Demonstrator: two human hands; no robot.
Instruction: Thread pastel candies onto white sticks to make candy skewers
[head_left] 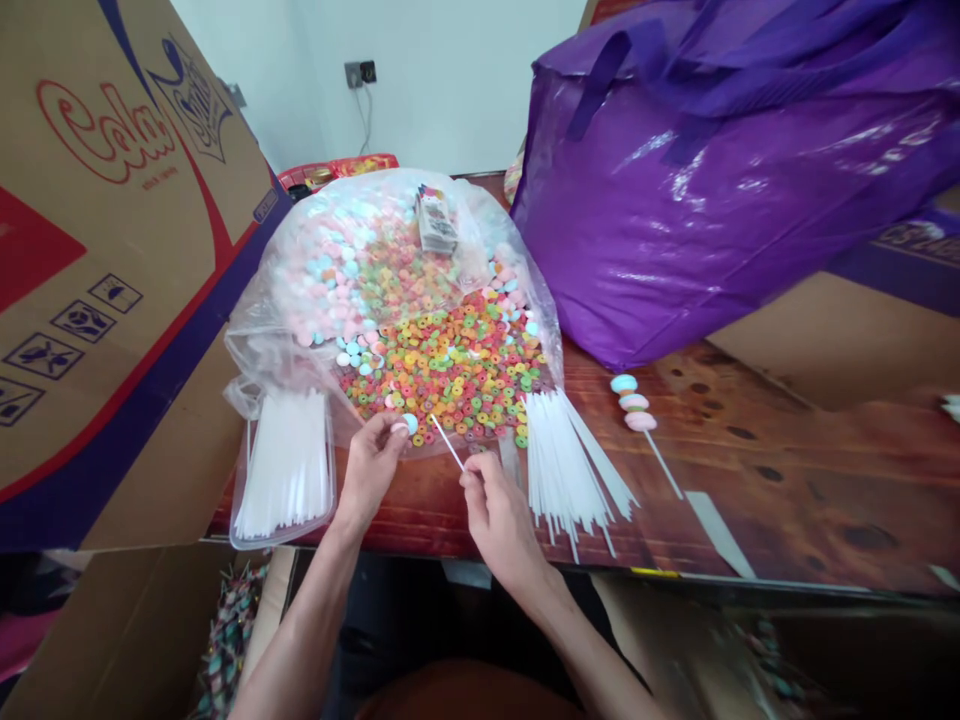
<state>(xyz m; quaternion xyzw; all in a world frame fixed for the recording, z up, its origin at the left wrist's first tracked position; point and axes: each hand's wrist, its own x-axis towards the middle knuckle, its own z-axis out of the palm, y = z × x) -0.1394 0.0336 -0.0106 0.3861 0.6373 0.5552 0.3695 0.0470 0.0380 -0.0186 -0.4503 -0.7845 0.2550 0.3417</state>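
Note:
My left hand (pixel 373 463) pinches a small pale blue round candy (pixel 409 423) at the near edge of a clear plastic bag (pixel 255 340) full of coloured ring candies (pixel 442 365). My right hand (pixel 499 510) grips the lower end of a thin white stick (pixel 447 442), whose tip points up-left toward the candy. The stick's tip and the candy are a little apart. A loose pile of white sticks (pixel 570 465) lies just right of my right hand. Further right lies a finished stick with three candies (pixel 634 402) threaded on it.
A clear bag of white sticks (pixel 285 470) lies left of my left hand. A large cardboard box (pixel 97 230) stands at the left and a shiny purple bag (pixel 720 180) at the back right. The wood-pattern table (pixel 787 470) ends near my wrists. A small packet (pixel 436 218) rests on the candy bag.

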